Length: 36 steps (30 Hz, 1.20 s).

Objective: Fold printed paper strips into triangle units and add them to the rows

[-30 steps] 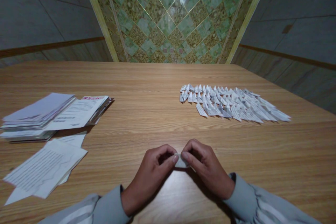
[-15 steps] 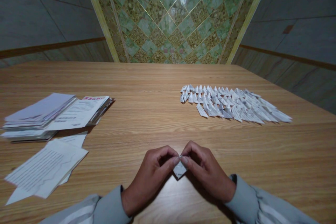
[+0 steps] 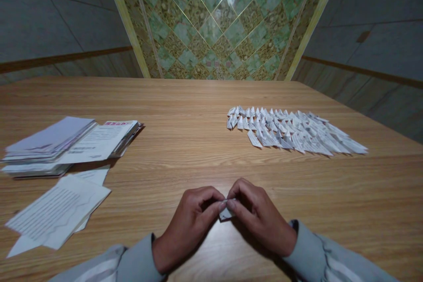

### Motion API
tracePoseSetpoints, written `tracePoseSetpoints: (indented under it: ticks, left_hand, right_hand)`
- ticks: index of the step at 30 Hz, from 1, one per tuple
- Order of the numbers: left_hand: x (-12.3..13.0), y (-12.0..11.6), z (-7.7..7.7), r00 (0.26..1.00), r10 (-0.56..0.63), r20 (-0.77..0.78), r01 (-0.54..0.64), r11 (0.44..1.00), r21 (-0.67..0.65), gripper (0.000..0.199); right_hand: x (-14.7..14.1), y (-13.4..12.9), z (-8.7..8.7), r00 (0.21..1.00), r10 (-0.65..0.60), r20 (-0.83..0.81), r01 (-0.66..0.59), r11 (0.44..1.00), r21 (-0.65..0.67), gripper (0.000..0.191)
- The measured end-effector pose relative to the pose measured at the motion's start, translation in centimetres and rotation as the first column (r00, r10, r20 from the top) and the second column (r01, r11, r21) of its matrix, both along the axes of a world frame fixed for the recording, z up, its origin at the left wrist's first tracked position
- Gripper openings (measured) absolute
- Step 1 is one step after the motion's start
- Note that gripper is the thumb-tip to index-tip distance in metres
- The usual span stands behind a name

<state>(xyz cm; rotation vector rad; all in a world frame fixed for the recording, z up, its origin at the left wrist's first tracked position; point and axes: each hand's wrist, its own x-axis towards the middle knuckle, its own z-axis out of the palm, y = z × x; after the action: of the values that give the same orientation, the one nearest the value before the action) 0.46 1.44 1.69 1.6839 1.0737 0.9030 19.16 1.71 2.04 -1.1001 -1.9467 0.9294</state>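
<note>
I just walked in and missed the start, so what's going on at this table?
A person's left hand and right hand are pinching a small piece of paper between them, at the near side of the wooden table. Farther off to the right, many small folded papers lie close together in rows. To the left is a stack of papers, with a few loose sheets overlapping nearer the person.

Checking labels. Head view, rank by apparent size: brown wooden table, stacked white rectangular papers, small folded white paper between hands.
Brown wooden table
Stacked white rectangular papers
Small folded white paper, partly hidden
</note>
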Motion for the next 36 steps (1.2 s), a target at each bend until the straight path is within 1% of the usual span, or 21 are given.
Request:
tracePoseSetpoints:
  ticks: [3,6,9,11,13,15,18,20,22,24,25,28,30,33,36]
  left_hand:
    - [0.12,0.17,-0.17,0.999,0.011,0.047,-0.007,0.998,-0.070,0.023]
    - [0.23,0.41,-0.42,0.993,0.050,0.109,-0.032,0.987,-0.157,0.015]
    - [0.24,0.57,-0.61,0.990,0.084,0.110,-0.062,0.980,-0.190,0.015]
    - [0.23,0.58,-0.57,0.990,0.096,0.099,-0.077,0.981,-0.180,0.017]
    - [0.24,0.52,-0.37,0.992,0.099,0.082,-0.085,0.984,-0.156,0.019]
    - [0.24,0.39,-0.11,0.995,0.090,0.052,-0.083,0.989,-0.124,0.020]
    - [0.20,0.12,0.21,0.999,0.052,-0.016,-0.052,0.997,-0.051,0.023]
    - [0.14,-0.05,0.30,0.997,0.025,-0.068,-0.024,1.000,0.015,0.025]
    - [0.09,-0.15,0.28,0.994,0.019,-0.104,-0.012,0.998,0.067,0.026]
    - [0.10,-0.14,0.22,0.995,0.019,-0.096,-0.013,0.997,0.070,0.026]
    - [0.12,-0.10,0.20,0.997,0.015,-0.072,-0.012,0.999,0.049,0.025]
    - [0.19,0.10,0.14,0.999,-0.003,0.054,0.006,0.999,-0.046,0.019]
    - [0.20,0.21,0.11,0.994,0.005,0.111,0.004,0.997,-0.079,0.017]
    - [0.12,0.26,0.03,0.993,0.049,0.108,-0.041,0.996,-0.079,0.016]
    - [-0.01,0.24,-0.07,0.992,0.091,0.087,-0.086,0.995,-0.058,0.018]
  right_hand:
    - [0.10,0.05,-0.19,0.999,-0.016,-0.037,0.015,1.000,-0.024,0.016]
    - [0.21,0.20,-0.35,0.988,-0.045,-0.146,0.027,0.993,-0.119,0.018]
    - [0.24,0.30,-0.37,0.968,-0.067,-0.243,0.019,0.981,-0.195,0.020]
    - [0.20,0.30,-0.25,0.966,-0.069,-0.249,0.013,0.975,-0.220,0.020]
    - [0.13,0.26,-0.07,0.975,-0.066,-0.210,0.020,0.976,-0.216,0.017]
    - [0.06,0.23,0.11,0.986,-0.059,-0.155,0.031,0.984,-0.177,0.014]
    - [0.00,0.18,0.21,0.997,-0.037,-0.071,0.031,0.996,-0.082,0.012]
    - [0.02,0.13,0.14,0.999,-0.025,-0.039,0.024,0.999,-0.029,0.015]
    - [0.08,0.08,-0.02,0.999,-0.015,-0.045,0.015,1.000,-0.004,0.019]
    - [0.11,0.10,-0.20,0.996,-0.014,-0.089,0.012,1.000,-0.022,0.021]
    - [0.12,0.14,-0.28,0.991,-0.019,-0.129,0.012,0.999,-0.052,0.022]
    - [0.09,0.37,-0.43,0.962,-0.063,-0.267,0.016,0.985,-0.174,0.022]
    - [0.07,0.52,-0.43,0.946,-0.089,-0.313,0.020,0.976,-0.218,0.022]
    - [0.10,0.58,-0.41,0.949,-0.081,-0.303,0.009,0.972,-0.233,0.022]
    - [0.17,0.50,-0.44,0.968,-0.062,-0.243,0.005,0.974,-0.227,0.019]
